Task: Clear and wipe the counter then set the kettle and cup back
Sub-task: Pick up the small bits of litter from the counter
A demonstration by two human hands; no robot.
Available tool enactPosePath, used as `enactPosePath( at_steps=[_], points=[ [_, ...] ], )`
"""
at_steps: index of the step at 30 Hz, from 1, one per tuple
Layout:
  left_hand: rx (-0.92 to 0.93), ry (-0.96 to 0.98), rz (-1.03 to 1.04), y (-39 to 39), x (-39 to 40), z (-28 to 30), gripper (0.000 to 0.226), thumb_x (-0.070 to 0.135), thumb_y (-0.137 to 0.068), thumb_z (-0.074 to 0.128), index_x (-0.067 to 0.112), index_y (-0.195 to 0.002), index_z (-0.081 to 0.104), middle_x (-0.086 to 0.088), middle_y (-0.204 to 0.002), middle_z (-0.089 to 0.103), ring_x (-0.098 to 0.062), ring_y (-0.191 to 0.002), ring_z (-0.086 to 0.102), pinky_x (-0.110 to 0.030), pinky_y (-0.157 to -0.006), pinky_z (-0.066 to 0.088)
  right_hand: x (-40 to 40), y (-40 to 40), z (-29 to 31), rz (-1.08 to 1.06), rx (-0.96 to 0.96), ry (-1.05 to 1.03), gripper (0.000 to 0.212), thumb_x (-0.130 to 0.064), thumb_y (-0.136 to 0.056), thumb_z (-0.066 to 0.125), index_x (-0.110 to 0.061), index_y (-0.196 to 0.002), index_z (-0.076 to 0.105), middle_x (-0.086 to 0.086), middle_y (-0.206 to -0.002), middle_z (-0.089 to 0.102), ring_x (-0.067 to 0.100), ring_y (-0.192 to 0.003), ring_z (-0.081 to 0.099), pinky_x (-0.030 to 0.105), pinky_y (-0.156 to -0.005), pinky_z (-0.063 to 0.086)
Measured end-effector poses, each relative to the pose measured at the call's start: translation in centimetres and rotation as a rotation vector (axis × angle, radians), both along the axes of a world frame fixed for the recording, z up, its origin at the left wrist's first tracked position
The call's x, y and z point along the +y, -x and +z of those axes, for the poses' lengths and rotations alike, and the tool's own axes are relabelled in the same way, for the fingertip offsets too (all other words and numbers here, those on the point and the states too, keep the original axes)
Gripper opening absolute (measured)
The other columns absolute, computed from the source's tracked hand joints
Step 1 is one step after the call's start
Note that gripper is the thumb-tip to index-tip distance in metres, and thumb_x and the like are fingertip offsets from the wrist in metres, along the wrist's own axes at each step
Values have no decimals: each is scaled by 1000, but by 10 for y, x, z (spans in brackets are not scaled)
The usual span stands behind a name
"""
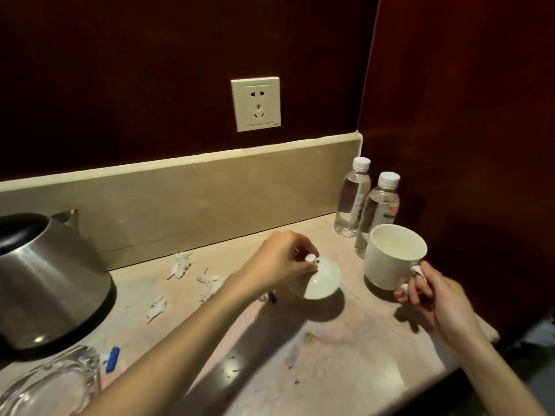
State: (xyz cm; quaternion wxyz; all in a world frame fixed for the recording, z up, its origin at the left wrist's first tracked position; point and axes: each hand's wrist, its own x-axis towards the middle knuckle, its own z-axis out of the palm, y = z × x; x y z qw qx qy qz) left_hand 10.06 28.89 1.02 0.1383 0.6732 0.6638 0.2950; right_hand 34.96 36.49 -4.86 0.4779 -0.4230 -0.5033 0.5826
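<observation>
A steel kettle with a black lid stands at the left of the beige counter. My right hand grips the handle of a white cup near the counter's right end. My left hand pinches the knob of a white cup lid and holds it tilted just above the counter's middle. Torn white paper scraps lie scattered between the kettle and the lid.
Two clear water bottles stand in the back right corner beside the dark wooden side wall. A clear glass object sits at the lower left. Blue pieces lie near it. A wall socket is above the backsplash.
</observation>
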Motion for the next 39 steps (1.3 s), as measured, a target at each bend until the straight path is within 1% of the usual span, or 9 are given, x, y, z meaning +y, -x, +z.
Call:
enactPosePath(
  at_steps=[3,7,15,21,25,27,29,34,39],
  points=[
    [12,30,-68,-28,11,-15,17,17,-78,72,15,-95,74,-1,-79,65,-12,-73,55,-26,-73,47,0,-12,-2,-49,-36,14,51,-31,-101,37,-9,-55,35,11,-48,44,29,-65,56,38,-72,47],
    [34,38,-107,-55,22,-32,20,19,-80,70,14,-99,72,-6,-92,69,-20,-86,61,-29,-77,47,0,-24,-6,-82,-85,33,50,-30,-102,37,-10,-56,34,19,-57,43,26,-58,55,29,-49,45],
    [82,57,-143,-72,29,-44,20,17,-82,68,10,-101,71,-8,-94,67,-24,-91,58,-31,-74,43,2,-21,-3,-86,-103,49,51,-34,-101,38,-6,-59,36,12,-53,51,31,-63,58,40,-60,44],
    [102,78,-151,-70,26,-39,31,20,-84,66,11,-114,63,-8,-100,66,-23,-94,59,-29,-77,43,14,-40,-4,-142,-272,-36,26,-33,-97,49,-10,-86,53,14,-59,53,9,-28,42,17,-30,33],
    [47,107,-128,-38,7,-18,32,24,-84,68,14,-113,63,-5,-103,68,-18,-90,64,-29,-81,49,6,-48,10,-321,-468,-228,25,-63,-77,62,-43,-88,50,-2,-104,60,25,-95,63,5,-44,42],
    [17,115,-74,-13,-13,-7,25,21,-83,67,14,-107,67,-3,-97,71,-15,-88,66,-27,-82,51,-8,-26,23,-259,-388,-298,14,-48,-83,64,-44,-90,51,-10,-98,58,31,-97,60,15,-63,55],
    [-1,113,3,12,-36,-1,20,20,-84,66,16,-103,68,-1,-94,72,-11,-87,66,-26,-81,51,-21,4,37,-117,-307,-322,14,-26,-91,62,-36,-93,53,-8,-92,59,25,-78,62,46,-63,59],
    [-58,82,247,74,-114,11,15,19,-85,66,17,-99,70,2,-89,73,-5,-84,66,-19,-75,51,-44,92,49,273,-217,-467,14,3,-89,57,-10,-90,51,-14,-72,61,4,-43,48,11,-43,39],
    [-81,-20,539,125,-207,20,11,22,-84,70,20,-95,72,5,-87,73,-2,-83,66,-13,-74,49,-83,177,41,676,-275,-520,10,-5,-88,61,-13,-91,56,-3,-86,64,16,-52,56,11,-44,37]
  ],
)
